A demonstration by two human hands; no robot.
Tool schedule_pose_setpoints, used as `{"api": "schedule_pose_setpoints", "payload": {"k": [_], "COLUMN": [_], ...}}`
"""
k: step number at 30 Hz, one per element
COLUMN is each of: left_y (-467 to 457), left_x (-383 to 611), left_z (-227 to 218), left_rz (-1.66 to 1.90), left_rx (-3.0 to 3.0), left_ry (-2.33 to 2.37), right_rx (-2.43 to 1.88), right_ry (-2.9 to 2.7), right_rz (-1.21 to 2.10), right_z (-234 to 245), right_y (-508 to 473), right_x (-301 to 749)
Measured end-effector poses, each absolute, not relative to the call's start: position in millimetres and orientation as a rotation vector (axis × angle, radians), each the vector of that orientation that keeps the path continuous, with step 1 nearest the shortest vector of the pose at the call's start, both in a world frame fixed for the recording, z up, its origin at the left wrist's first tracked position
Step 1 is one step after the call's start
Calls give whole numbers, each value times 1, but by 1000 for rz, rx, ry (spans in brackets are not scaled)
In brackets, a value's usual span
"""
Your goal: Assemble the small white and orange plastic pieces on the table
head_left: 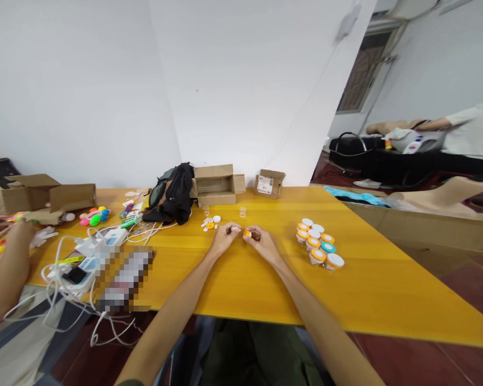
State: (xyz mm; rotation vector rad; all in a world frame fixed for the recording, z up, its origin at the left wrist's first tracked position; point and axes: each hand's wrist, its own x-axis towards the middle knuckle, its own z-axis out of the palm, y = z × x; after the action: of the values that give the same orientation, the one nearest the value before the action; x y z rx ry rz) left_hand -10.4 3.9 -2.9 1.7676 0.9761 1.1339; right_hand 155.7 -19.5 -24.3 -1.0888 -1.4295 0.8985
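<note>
My left hand [224,238] and my right hand [261,240] rest close together on the yellow table [265,289], both with fingers pinched. The left fingers hold a small clear-white piece [235,229]. An orange cap [247,234] sits in the right fingers. The two pieces are a finger's width apart. Just beyond my left hand lie a few loose white and orange caps [210,222] and two small clear jars [205,210]. To my right stands a cluster of several small capped jars [319,244] with orange, white and teal lids.
A black bag [173,194] and open cardboard boxes [215,184] stand at the table's far edge. Cables, chargers and colourful toys [94,215] crowd the left part, where another person's hands [0,228] work. A second person stands at the far right, behind brown cardboard sheets.
</note>
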Motion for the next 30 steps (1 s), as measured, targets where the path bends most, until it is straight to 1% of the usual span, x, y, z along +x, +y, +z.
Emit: {"api": "schedule_pose_setpoints", "payload": {"k": [14, 18, 22, 23, 27, 30], "left_y": [4, 5, 6, 6, 5, 5], "left_x": [-8, -9, -9, -9, -9, -9], "left_z": [-5, -7, -8, -8, -8, -7], "left_rz": [1090, 1089, 1104, 1108, 1121, 1123], "left_rx": [1803, 1810, 1813, 1814, 1814, 1807], "left_ry": [1022, 1018, 1001, 999, 968, 954], "right_rx": [-1240, -1293, -1135, -1103, -1134, -1099], "right_ry": [-1434, -1411, -1343, -1317, -1234, -1268], "right_rz": [716, 568, 375, 380, 571, 536], "right_z": [-28, -23, -9, -6, 2, 2], "right_y": [-16, -20, -32, -35, -43, -43], "right_x": [183, 175, 164, 161, 152, 149]}}
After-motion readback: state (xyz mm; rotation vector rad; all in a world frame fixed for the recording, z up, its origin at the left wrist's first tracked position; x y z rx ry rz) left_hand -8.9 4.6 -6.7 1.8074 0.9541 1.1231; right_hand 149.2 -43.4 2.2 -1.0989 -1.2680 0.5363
